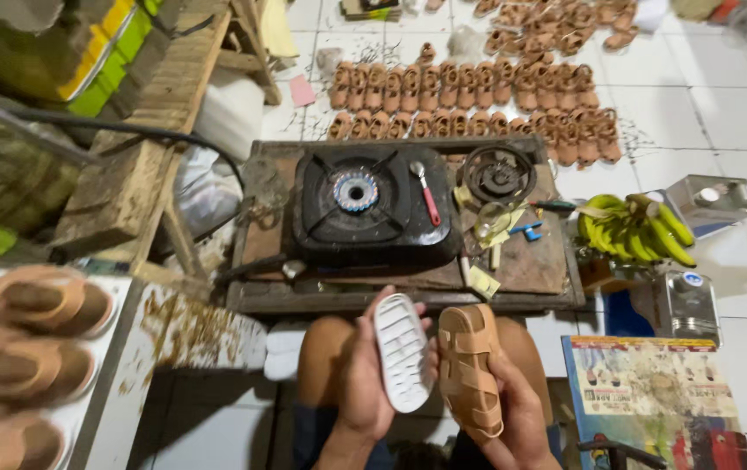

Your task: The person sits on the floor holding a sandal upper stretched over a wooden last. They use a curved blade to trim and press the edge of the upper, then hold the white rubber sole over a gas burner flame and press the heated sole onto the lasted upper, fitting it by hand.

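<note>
Head view, left to right: three tan sandals (34,300) lie on the white tray at your left edge. Your left hand (363,379) grips one white sole (403,352), tread side up, over your knees. Just beside it, your right hand (517,409) clasps one tan strapped sandal upper (469,370); the two pieces nearly touch. Ahead, the low bench (547,261) carries one black gas stove (365,204). One bunch of bananas (634,228) sits at the right.
</note>
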A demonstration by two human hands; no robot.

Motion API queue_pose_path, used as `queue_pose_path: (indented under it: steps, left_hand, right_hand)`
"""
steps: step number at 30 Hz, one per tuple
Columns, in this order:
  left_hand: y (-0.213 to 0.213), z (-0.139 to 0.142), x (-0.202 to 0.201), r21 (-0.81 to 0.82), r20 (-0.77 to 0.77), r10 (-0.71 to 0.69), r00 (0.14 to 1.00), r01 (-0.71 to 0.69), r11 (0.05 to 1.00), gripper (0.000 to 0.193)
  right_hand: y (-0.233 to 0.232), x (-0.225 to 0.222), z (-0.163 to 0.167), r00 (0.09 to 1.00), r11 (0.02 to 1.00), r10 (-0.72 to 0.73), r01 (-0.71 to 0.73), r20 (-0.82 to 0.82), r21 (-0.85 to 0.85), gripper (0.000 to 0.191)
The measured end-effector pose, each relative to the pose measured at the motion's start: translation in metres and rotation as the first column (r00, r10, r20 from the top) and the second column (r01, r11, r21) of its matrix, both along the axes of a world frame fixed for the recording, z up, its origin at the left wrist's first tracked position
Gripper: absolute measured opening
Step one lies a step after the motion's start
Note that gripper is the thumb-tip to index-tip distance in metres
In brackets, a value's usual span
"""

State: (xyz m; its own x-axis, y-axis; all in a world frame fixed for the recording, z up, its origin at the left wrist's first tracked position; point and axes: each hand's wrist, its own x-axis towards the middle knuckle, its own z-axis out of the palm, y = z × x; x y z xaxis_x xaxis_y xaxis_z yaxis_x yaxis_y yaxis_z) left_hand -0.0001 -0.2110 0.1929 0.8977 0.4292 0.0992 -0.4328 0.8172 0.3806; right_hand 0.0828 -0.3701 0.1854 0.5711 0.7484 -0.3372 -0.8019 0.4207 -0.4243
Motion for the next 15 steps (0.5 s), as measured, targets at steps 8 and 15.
queue_pose_path:
  steps: [8,15]
  left_hand:
    - [-0.053,0.022,-0.021,0.331,-0.259,0.122,0.958,-0.03,0.943,0.057]
    - [-0.066,0.028,-0.033,0.338,-0.231,0.145,0.962,-0.061,0.939,0.053]
  right_hand:
    - [-0.02,-0.054,0.024,0.523,0.812,0.046,0.477,0.851,-0.337,0.087]
    - [-0.024,-0.065,0.037,0.463,0.828,0.041,0.481,0.886,-0.289,0.085]
